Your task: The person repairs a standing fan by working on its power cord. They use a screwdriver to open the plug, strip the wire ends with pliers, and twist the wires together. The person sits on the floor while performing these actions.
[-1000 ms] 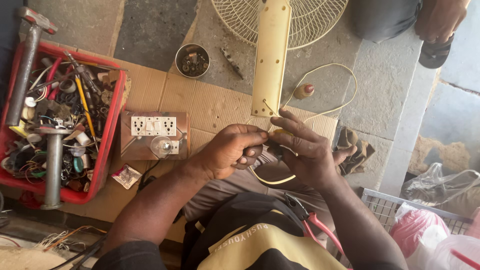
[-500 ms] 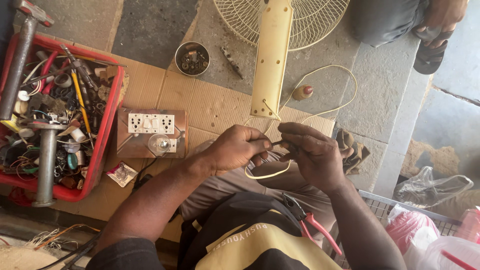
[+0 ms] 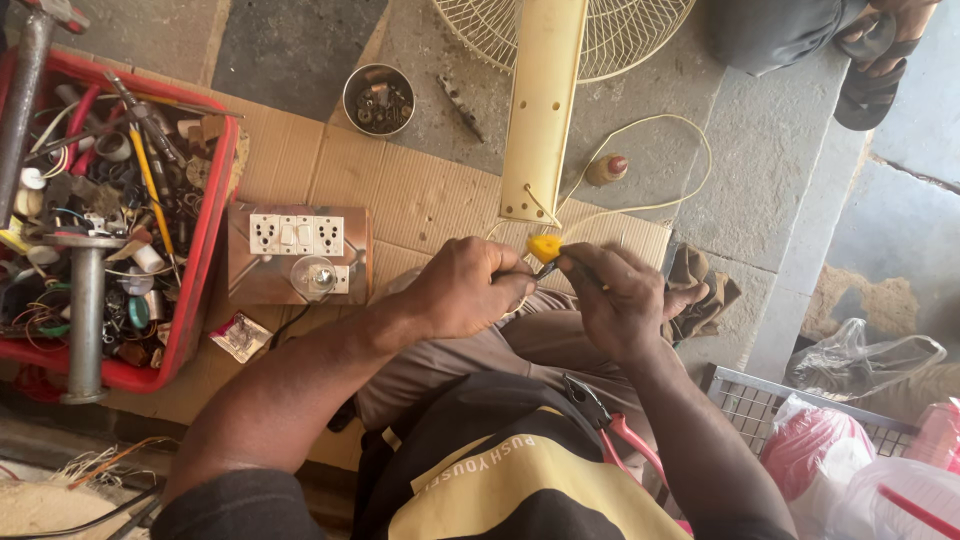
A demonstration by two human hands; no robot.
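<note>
Overall, we read the work as mid-way: a small yellow piece (image 3: 545,247) is pinched between both hands, w/ the cream cable (image 3: 640,205) not yet tidied and the fan parts lying apart on the ground.

Far left: red crate (image 3: 205,235) packed w/ tools, wire and tape rolls; a grey metal post (image 3: 86,310) stands at its near side. Just right of the crate, a small flat packet (image 3: 240,336), white w/ red print, lies on the cardboard sheet (image 3: 420,195). Beside it, a brown board w/ white sockets and a bulb (image 3: 297,252). Farther off, a round tin of screws (image 3: 378,99).

Centre: left hand (image 3: 465,290) closed around a dark tool tip at the yellow piece; right hand (image 3: 620,295) closed on the same piece from the other side; hands nearly touching. Beyond them, a cream fan column (image 3: 543,110) and fan grille (image 3: 620,35).

Near centre-right: red-handled pliers (image 3: 620,435) on the lap. Far right: clear and pink plastic bags (image 3: 860,440), no label we can make out.
</note>
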